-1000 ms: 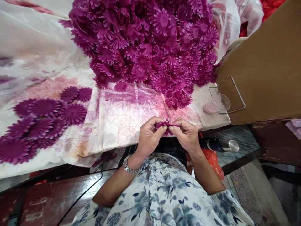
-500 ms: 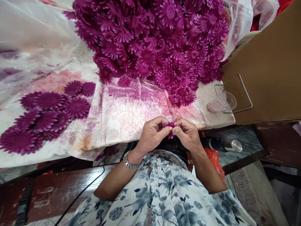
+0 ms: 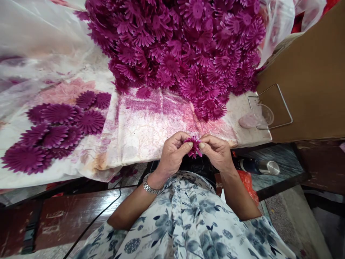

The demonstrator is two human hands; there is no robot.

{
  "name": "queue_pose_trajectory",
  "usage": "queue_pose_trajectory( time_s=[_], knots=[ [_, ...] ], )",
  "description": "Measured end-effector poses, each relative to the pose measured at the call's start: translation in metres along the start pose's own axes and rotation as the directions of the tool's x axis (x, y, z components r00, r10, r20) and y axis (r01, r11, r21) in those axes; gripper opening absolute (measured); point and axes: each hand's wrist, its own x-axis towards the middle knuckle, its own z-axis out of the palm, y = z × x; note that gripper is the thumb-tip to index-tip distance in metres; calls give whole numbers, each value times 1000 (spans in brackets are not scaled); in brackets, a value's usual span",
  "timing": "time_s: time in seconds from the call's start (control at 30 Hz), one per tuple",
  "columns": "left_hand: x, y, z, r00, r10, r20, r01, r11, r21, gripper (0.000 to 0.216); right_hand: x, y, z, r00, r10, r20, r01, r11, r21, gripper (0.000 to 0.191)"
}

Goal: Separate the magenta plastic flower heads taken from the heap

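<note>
Both hands — L hand [image 3: 172,153] & R hand [image 3: 217,153] — pinch purple flower [image 3: 193,146] betw. fingertips.

I have one head-worn view, looking forward and steeply down over the chest, close to the near edge of the tabletop [image 3: 140,133].

Magenta flower [image 3: 193,146]; magenta flower heap [image 3: 183,46]; white cloth [image 3: 145,126] stained pink; brown cardboard box [image 3: 309,82]; white blouse [image 3: 188,223] with blue floral print.
</note>
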Motion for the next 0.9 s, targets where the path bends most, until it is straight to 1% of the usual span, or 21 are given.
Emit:
queue_pose_trajectory(
  time_s=[0.1,0.17,0.3,0.37,0.43,0.57,0.67,0.73,0.8,0.9],
  knots=[
    [1,5,0,999,10,51,-16,992,124,16,0,-1,1,1000,20,-23,-21,999,-42,19],
    [1,8,0,999,19,50,-31,971,236,13,0,-1,2,1000,11,-27,-14,995,-102,17],
    [2,12,0,993,113,-22,-93,905,415,3,1,-5,5,996,-88,-27,77,957,-281,14],
    [1,13,1,991,129,-28,-103,889,447,5,1,-6,6,989,-143,-42,119,928,-354,10],
    [1,14,1,991,132,-22,-107,881,462,7,1,-8,6,982,-178,-61,140,909,-393,4],
    [-1,14,1,987,159,-28,-123,853,508,7,1,-8,5,973,-224,-53,182,890,-419,5],
    [-2,14,3,981,187,-52,-130,831,542,7,0,-7,7,973,-219,-79,163,884,-438,5],
    [-2,14,4,978,197,-69,-126,820,558,6,0,-7,8,974,-193,-118,124,891,-437,4],
    [-2,12,4,978,198,-69,-126,820,559,6,-1,-7,10,979,-145,-143,77,914,-399,4],
    [-1,10,4,976,211,-48,-150,820,553,6,-1,-7,10,989,-70,-130,25,948,-318,5]
  ],
)
